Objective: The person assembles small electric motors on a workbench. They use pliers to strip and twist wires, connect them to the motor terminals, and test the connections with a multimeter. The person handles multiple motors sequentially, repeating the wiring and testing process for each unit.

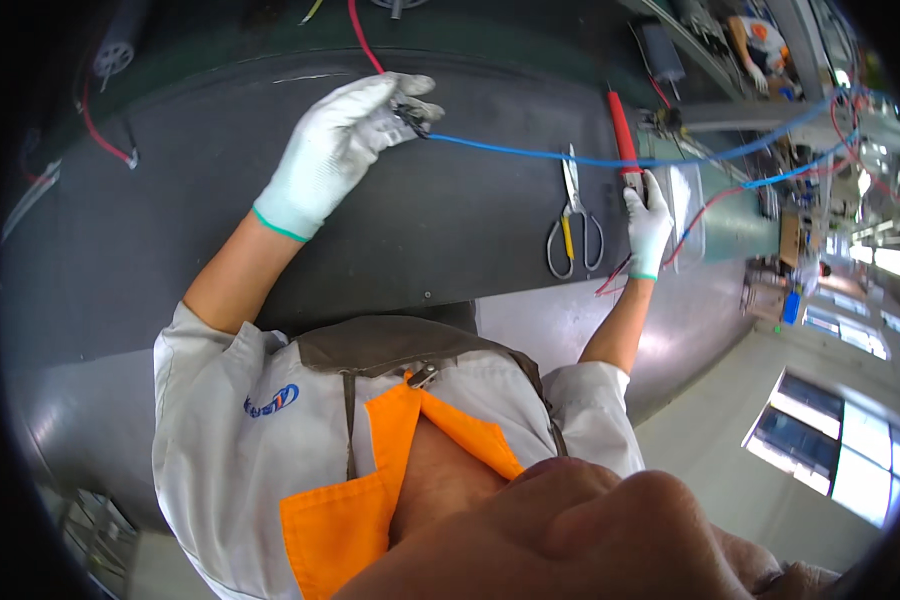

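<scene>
My left hand (pixel 340 140), in a white glove with a green cuff, is closed around a small dark part (pixel 410 118), mostly hidden by the fingers. A blue wire (pixel 530 155) leads from that part to the right, across the bench. Behind the same hand, a red wire (pixel 362 38) runs away toward the far edge. My right hand (pixel 648 222), gloved alike, has its fingers closed on the near end of a long red-handled tool (pixel 623 130); its exact kind is unclear. Scissors (pixel 572 212) with a yellow section on one handle lie left of that hand.
The dark bench mat (pixel 450 230) spans the work area. Grey cylindrical parts (pixel 115 55) with red leads lie at far left; a dark block (pixel 660 52) lies at far right. A clear tray (pixel 687 215) sits beyond my right hand. Another person (pixel 760 45) is at upper right.
</scene>
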A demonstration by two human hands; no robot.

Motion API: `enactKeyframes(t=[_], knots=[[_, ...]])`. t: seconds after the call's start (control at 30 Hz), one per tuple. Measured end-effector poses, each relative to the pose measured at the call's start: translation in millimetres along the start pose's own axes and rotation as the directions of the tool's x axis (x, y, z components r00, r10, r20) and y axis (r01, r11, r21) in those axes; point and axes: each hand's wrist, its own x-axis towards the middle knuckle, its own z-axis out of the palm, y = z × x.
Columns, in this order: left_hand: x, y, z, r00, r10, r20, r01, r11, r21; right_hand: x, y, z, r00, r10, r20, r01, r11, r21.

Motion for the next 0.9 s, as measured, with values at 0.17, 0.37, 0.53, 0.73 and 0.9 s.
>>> enactKeyframes(t=[0.17,0.37,0.53,0.73,0.9], knots=[[-2.1,-5.9,-8.7,1.000,0.002,-0.023,-0.002,1.000,-0.003,26.8,-142.4,28.1,0.942,-0.081,0.325,-0.116,0.831,0.545],[-8.2,-7.8,-13.6,0.991,0.094,-0.095,-0.095,0.995,-0.004,64.4,-195.3,87.0,0.757,-0.260,0.599,-0.210,0.772,0.600],[-4.5,-6.2,-8.3,0.996,0.011,-0.085,-0.012,1.000,-0.015,62.5,-211.2,97.6,0.777,-0.110,0.620,-0.183,0.902,0.390],[5.4,-9.5,-11.9,0.999,0.019,0.032,-0.018,0.999,-0.027,30.3,-205.7,43.8,0.908,-0.355,0.222,0.279,0.908,0.314],[10.0,-14.7,-11.5,0.999,-0.043,-0.032,0.044,0.999,0.020,-5.3,-85.1,-16.0,0.978,-0.202,0.052,0.206,0.975,-0.089]])
